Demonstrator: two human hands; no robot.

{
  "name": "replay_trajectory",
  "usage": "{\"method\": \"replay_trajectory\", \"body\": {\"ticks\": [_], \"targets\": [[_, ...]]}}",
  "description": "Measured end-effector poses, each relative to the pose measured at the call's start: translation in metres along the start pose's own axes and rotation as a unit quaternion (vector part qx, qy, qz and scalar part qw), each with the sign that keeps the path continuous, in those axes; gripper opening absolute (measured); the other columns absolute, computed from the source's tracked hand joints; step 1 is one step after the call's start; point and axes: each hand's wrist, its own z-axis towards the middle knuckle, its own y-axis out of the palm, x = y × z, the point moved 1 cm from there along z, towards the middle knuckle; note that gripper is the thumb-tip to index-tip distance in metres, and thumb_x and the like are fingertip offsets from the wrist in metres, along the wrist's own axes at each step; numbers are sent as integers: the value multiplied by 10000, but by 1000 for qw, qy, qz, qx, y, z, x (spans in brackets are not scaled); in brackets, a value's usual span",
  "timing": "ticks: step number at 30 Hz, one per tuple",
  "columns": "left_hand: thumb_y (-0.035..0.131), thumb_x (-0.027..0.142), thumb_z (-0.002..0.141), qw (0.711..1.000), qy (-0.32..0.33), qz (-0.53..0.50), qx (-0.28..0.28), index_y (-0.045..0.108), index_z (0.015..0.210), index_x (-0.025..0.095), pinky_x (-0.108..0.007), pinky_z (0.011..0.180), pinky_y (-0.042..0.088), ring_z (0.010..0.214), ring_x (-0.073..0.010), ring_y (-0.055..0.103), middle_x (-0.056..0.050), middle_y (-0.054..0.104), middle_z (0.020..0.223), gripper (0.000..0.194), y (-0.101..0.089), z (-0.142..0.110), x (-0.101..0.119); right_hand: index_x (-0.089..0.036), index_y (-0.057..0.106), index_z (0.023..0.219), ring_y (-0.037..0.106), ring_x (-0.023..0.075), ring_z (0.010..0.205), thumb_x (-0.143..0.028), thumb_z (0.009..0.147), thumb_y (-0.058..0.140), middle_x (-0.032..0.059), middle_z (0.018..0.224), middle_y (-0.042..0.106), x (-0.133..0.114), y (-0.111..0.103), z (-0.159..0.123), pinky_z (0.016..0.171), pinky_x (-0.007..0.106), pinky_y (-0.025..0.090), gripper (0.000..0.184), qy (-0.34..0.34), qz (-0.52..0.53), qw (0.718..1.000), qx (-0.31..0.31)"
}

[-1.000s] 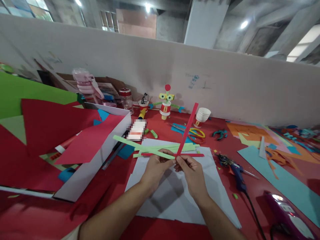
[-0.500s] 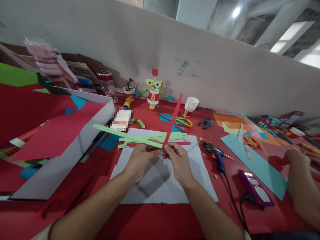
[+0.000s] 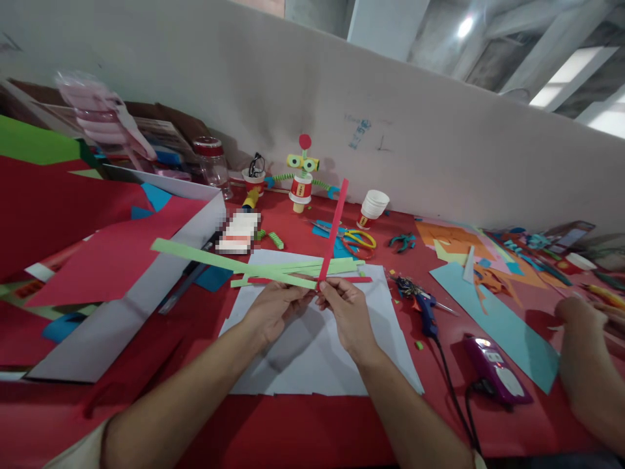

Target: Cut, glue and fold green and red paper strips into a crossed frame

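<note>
My left hand point(image 3: 279, 306) is closed on the end of a light green paper strip point(image 3: 195, 253), which sticks out to the left. A red paper strip point(image 3: 334, 228) stands up from the fingers of my right hand point(image 3: 344, 309), pinched near its lower end. The two strips meet at a corner between my fingertips; how they join there is hidden. Beneath them, more green strips point(image 3: 336, 266) and a red strip point(image 3: 361, 279) lie across white paper sheets point(image 3: 312, 371).
A glue gun point(image 3: 428, 314) with a cord and a purple power strip point(image 3: 498, 371) lie at right. Behind are scissors point(image 3: 359, 242), stacked paper cups point(image 3: 374, 207) and a paper-cup figure point(image 3: 300, 189). A box of coloured paper point(image 3: 107, 332) stands left; another person's arm point(image 3: 588, 371) reaches in at right.
The green strip has swung slightly, its free end further left. The red strip's upper end has tilted a little leftward. Both hands keep their pinch near the corner.
</note>
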Motion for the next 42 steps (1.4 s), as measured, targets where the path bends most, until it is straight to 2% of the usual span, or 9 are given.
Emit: {"method": "replay_trajectory", "body": {"ticks": [7, 11, 15, 18, 23, 26, 30, 36, 42], "targets": [[815, 215, 525, 999, 36, 35, 1, 669, 682, 153, -225, 555, 407, 541, -82, 508, 20, 612, 597, 224, 0, -3, -3, -186, 663, 743, 539, 108, 523, -331, 725, 680, -33, 570, 606, 4, 1, -1, 535, 244, 442, 147, -17, -41, 999, 4], [809, 282, 555, 994, 69, 81, 6, 667, 735, 148, -248, 613, 433, 587, -99, 541, 6, 629, 648, 265, -1, -1, -6, -193, 669, 755, 558, 122, 536, -318, 686, 697, -31, 594, 627, 5, 3, -2, 533, 253, 451, 145, -19, -59, 998, 15], [807, 291, 568, 992, 91, 82, -5, 661, 757, 151, -266, 648, 450, 625, -115, 569, -4, 645, 688, 277, -3, 1, -7, -201, 699, 799, 577, 137, 561, -322, 739, 649, -20, 605, 637, 6, 2, -3, 570, 274, 477, 144, -29, -90, 996, 7], [818, 274, 550, 994, 87, 65, 4, 668, 762, 148, -266, 665, 461, 660, -124, 591, -14, 662, 722, 288, -3, 1, -6, -213, 709, 848, 600, 148, 607, -306, 763, 641, -12, 653, 652, 8, -1, -4, 606, 284, 495, 143, -47, -98, 994, -5], [825, 249, 546, 996, 81, 25, 10, 694, 799, 151, -261, 666, 470, 668, -124, 606, -18, 686, 734, 302, 0, -1, -4, -212, 700, 911, 622, 153, 680, -279, 716, 708, 6, 773, 694, 9, 0, -4, 664, 295, 513, 206, -40, -29, 998, -34], [827, 226, 542, 998, 65, -4, 4, 714, 795, 148, -255, 686, 475, 693, -125, 615, -29, 704, 761, 288, 1, -2, -4, -180, 697, 815, 615, 146, 626, -326, 743, 695, 11, 687, 683, 8, 2, -4, 642, 294, 515, 163, -30, -31, 999, -2], [826, 205, 531, 999, 43, -19, 11, 714, 696, 144, -238, 680, 467, 656, -109, 596, -17, 688, 694, 209, 1, -2, -5, -164, 691, 744, 612, 142, 603, -328, 752, 684, 8, 623, 668, 7, 3, -2, 632, 283, 507, 165, -7, -6, 1000, 18], [796, 190, 571, 999, 29, 10, -14, 708, 683, 156, -218, 638, 439, 616, -87, 548, 1, 646, 671, 147, 0, -2, -1, -158, 684, 694, 587, 127, 563, -313, 720, 699, 4, 595, 661, 5, 3, -1, 598, 264, 479, 158, 28, 7, 999, 23], [782, 240, 621, 992, 23, 109, -58, 720, 728, 146, -221, 592, 408, 596, -91, 520, -23, 645, 686, 156, -6, 1, 5, -150, 668, 666, 575, 123, 550, -322, 703, 699, 4, 567, 639, 2, 2, -2, 561, 251, 464, 178, 32, -10, 999, 21]]}}
